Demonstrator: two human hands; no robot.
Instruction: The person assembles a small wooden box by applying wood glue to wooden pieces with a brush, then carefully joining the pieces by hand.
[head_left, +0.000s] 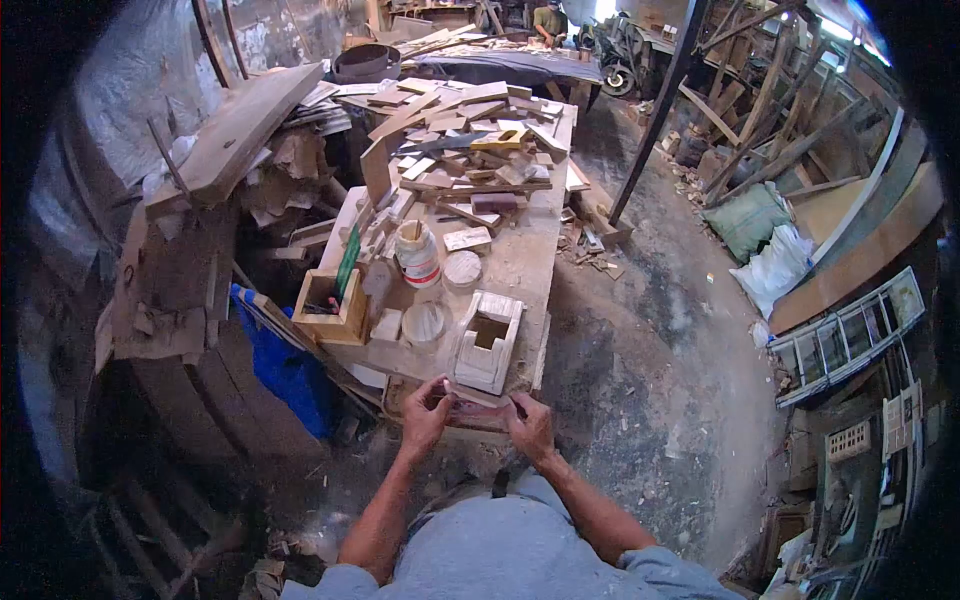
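At the near end of the bench, my left hand [427,418] is closed in a pinch, with a small whitish bit at its fingertips. My right hand [532,428] is closed too, its fingertips right at the bench's near corner. Between the two hands shows a pinkish flat piece [477,413], low at the edge; I cannot tell what the fingers grip. Just beyond them lies a pale wooden box [470,366] with a rectangular opening in its top. A white-lidded jar [417,256] with a red label and two round pale discs [423,323] are further left.
Wood offcuts [455,180] and a yellow-handled saw [497,141] cover the far part of the workbench [540,255]. A wooden holder [328,322] with tools stands left. A dark post [655,115], sacks [775,265] and a ladder-like frame [850,335] are right. Another person [550,22] is far back.
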